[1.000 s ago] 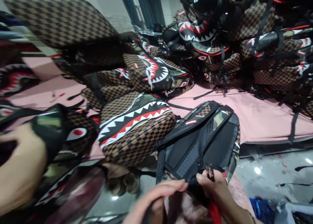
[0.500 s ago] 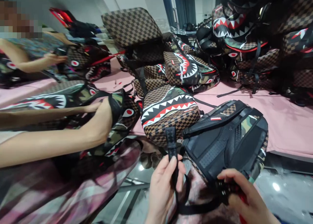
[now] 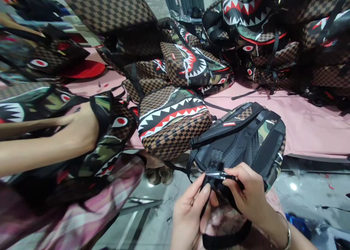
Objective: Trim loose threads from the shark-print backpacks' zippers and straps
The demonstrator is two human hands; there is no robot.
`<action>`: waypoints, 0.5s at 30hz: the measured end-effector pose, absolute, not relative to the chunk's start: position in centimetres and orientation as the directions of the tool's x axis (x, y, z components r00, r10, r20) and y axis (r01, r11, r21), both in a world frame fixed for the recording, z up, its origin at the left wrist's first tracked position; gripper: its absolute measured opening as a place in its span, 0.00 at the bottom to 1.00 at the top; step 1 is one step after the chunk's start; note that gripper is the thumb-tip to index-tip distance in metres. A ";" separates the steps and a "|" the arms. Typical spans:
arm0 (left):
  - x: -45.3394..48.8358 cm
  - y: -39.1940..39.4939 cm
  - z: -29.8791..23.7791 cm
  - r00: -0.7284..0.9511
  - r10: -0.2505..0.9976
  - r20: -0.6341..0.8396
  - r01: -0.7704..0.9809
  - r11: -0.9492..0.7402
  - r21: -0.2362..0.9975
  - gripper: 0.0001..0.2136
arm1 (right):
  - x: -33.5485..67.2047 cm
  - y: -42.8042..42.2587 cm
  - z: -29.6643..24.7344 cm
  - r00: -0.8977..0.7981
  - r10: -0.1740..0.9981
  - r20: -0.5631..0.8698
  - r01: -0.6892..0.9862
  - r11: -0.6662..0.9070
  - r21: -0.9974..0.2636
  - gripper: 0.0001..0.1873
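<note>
A backpack [image 3: 246, 137] lies back-side up on my lap, showing black mesh padding and camouflage trim. My left hand [image 3: 188, 213] pinches a black strap [image 3: 207, 186] at the bag's near edge. My right hand [image 3: 251, 195] is closed on the same strap and its small buckle, fingertips almost meeting the left ones. A loop of the strap hangs below my hands. Just beyond lies another backpack [image 3: 172, 124] with a brown checker pattern and a shark mouth.
Another person's hand [image 3: 76, 131] and forearms reach in from the left, holding a camouflage shark backpack [image 3: 109, 133]. Several more shark backpacks are piled on a pink mat [image 3: 308, 126] at the back and right. A shiny floor [image 3: 308, 191] lies beside me.
My left hand has come down from holding the strap upright and met my right hand at the bag's near edge. The view has shifted slightly; the other person's arms stay on the left.
</note>
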State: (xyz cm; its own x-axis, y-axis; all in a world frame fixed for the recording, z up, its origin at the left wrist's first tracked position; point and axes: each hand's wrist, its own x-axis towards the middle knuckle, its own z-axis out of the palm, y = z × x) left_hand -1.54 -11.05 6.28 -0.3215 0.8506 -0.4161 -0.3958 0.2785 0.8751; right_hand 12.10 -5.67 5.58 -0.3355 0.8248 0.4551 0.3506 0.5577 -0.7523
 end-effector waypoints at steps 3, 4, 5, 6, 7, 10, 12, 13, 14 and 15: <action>-1.4 -10.8 6.3 -0.292 0.858 -0.423 -0.420 0.282 0.862 0.24 | 12.3 -5.6 5.4 -0.295 0.836 0.463 0.308 0.542 -0.782 0.06; -1.4 -10.7 6.3 -0.289 0.857 -0.427 -0.432 0.281 0.857 0.23 | 12.3 -5.6 5.3 -0.277 0.843 0.461 0.302 0.532 -0.791 0.06; -1.4 -10.6 6.4 -0.288 0.855 -0.431 -0.443 0.280 0.852 0.23 | 12.4 -5.6 5.3 -0.263 0.849 0.459 0.302 0.524 -0.796 0.06; -1.3 -10.6 6.4 -0.286 0.854 -0.434 -0.454 0.278 0.847 0.23 | 12.4 -5.6 5.3 -0.254 0.852 0.458 0.312 0.520 -0.795 0.07; -1.3 -10.5 6.4 -0.285 0.855 -0.434 -0.464 0.273 0.843 0.22 | 12.4 -5.6 5.4 -0.257 0.853 0.453 0.329 0.519 -0.789 0.08; -1.3 -10.6 6.5 -0.265 0.864 -0.427 -0.517 0.246 0.820 0.18 | 12.6 -5.6 5.7 -0.314 0.851 0.420 0.347 0.515 -0.784 0.07; -1.4 -10.6 6.3 -0.174 0.887 -0.428 -0.618 0.240 0.749 0.11 | 12.8 -5.6 5.8 -0.305 0.862 0.405 0.282 0.488 -0.826 0.06; -1.5 -10.6 6.1 -0.082 0.904 -0.419 -0.691 0.251 0.678 0.08 | 12.9 -5.5 5.9 -0.273 0.881 0.386 0.235 0.450 -0.861 0.06; -1.6 -10.6 5.9 0.037 0.917 -0.397 -0.763 0.283 0.581 0.06 | 12.9 -5.4 5.9 -0.231 0.906 0.355 0.182 0.399 -0.899 0.06; -1.6 -10.6 5.6 0.169 0.918 -0.360 -0.818 0.334 0.468 0.07 | 12.8 -5.3 5.8 -0.197 0.931 0.307 0.124 0.334 -0.934 0.07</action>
State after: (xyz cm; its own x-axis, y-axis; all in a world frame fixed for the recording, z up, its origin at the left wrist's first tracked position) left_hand -1.61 -10.56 5.55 0.1689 0.9175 -0.3600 -0.8183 0.3342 0.4678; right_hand 12.83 -5.35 5.83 -0.1968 0.9311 0.3072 0.1238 0.3344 -0.9343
